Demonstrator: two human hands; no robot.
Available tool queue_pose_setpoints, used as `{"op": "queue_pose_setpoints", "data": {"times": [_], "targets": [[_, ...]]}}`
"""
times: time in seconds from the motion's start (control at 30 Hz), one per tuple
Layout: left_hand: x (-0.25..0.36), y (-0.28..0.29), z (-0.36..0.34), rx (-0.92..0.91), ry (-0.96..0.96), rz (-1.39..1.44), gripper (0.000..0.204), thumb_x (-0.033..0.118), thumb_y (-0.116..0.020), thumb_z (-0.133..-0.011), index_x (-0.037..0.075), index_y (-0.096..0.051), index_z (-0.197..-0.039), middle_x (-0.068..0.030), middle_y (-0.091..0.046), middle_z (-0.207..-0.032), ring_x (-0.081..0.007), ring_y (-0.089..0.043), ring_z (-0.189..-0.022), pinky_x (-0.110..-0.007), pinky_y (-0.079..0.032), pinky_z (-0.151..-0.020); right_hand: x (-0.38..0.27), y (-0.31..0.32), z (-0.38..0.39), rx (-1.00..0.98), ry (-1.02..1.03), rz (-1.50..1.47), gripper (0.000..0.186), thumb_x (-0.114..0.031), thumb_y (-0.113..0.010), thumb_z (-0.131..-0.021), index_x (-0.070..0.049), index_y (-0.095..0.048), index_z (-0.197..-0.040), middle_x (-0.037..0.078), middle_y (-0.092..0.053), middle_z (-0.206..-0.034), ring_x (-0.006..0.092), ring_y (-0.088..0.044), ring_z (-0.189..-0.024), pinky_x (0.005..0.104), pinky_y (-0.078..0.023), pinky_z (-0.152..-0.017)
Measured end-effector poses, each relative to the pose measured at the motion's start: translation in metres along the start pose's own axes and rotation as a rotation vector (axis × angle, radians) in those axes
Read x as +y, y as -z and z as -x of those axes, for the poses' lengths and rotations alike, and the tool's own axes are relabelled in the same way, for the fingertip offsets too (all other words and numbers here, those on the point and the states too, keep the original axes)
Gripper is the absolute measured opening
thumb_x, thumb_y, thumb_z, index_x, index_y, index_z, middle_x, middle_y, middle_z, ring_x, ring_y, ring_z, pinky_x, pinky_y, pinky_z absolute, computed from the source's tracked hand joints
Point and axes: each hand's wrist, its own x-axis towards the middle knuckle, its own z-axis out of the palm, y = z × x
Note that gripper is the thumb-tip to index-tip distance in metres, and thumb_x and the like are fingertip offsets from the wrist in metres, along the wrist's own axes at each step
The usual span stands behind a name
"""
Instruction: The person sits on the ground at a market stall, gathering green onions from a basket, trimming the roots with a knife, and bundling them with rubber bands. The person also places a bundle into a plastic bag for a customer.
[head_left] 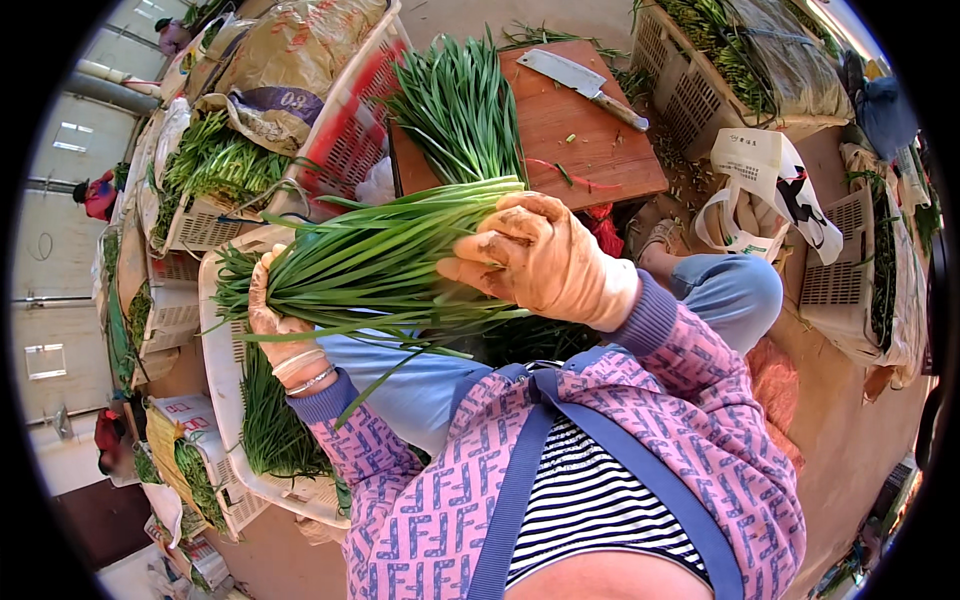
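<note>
Across my lap lies a bunch of long green garlic chives (370,250), pale cut ends to the right. My left hand (275,315), in a thin soiled glove, is closed round the leafy end. At the stem end, my right hand (555,260), gloved too, has its fingers curled against the stalks; motion blurs some of them. Just beyond, another bunch of garlic chives (460,115) rests on a reddish-brown board (590,150). A cleaver (570,75) lies on the board's far part, handle to the right. A thin red strip (575,175) lies near its front edge.
At my left stands a white plastic basket (225,375) with more chives (275,420). Crates of greens (225,170) line the left side. Another loaded crate (685,95) is at the far right, near a white bag (750,190). Bits of trimmings litter the floor beside the board.
</note>
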Motion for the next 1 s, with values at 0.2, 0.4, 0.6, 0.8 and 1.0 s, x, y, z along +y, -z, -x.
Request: {"op": "queue_pose_setpoints", "data": {"times": [0.2,0.4,0.6,0.8,1.0], "targets": [[0.023,0.039,-0.003,-0.039,0.01,-0.078,0.027,0.02,-0.055,-0.095,0.0,-0.064,-0.11,-0.0152,-0.066,-0.113,-0.0275,-0.064,-0.103,-0.044,-0.053,-0.092,0.029,0.023,0.055,0.084,-0.481,-1.301,0.019,-0.017,-0.065,-0.085,-0.006,-0.066,-0.101,0.007,-0.066,-0.09,0.0248,-0.062,-0.084,0.035,-0.047,-0.075],[0.024,0.045,-0.002,0.001,-0.024,-0.1,0.033,0.026,-0.054,-0.097,-0.001,-0.061,-0.113,-0.0163,-0.065,-0.113,-0.0302,-0.062,-0.107,-0.048,-0.052,-0.093,0.018,0.03,0.082,-0.253,-0.702,-0.505,0.025,-0.01,-0.068,-0.081,-0.01,-0.069,-0.106,0.013,-0.064,-0.104,0.0297,-0.058,-0.102,0.0396,-0.045,-0.091],[0.009,0.042,-0.012,-0.088,0.086,0.052,0.032,0.025,-0.053,-0.097,0.0,-0.06,-0.116,-0.017,-0.064,-0.115,-0.0299,-0.061,-0.108,-0.046,-0.051,-0.095,0.0,-0.026,0.029,-0.188,-0.887,-1.092,0.03,-0.025,-0.08,-0.075,-0.003,-0.071,-0.094,0.01,-0.068,-0.093,0.0216,-0.062,-0.096,0.031,-0.047,-0.083],[0.014,0.057,-0.007,-0.256,0.132,0.014,0.031,0.029,-0.052,-0.097,0.004,-0.06,-0.114,-0.0143,-0.063,-0.117,-0.0323,-0.059,-0.107,-0.051,-0.048,-0.095,0.006,-0.008,0.055,-0.128,-1.118,-1.82,0.027,-0.02,-0.063,-0.09,0.004,-0.069,-0.099,0.011,-0.063,-0.11,0.0169,-0.058,-0.103,0.0291,-0.043,-0.094],[0.007,0.051,-0.005,0.034,-0.107,-0.273,0.032,0.032,-0.055,-0.095,0.005,-0.06,-0.111,-0.0154,-0.062,-0.119,-0.0325,-0.059,-0.107,-0.051,-0.049,-0.093,0.034,0.005,0.128,-0.364,-0.979,-1.543,0.034,-0.03,-0.061,-0.091,-0.001,-0.068,-0.107,0.015,-0.063,-0.117,0.0225,-0.057,-0.11,0.0359,-0.042,-0.097]]}}
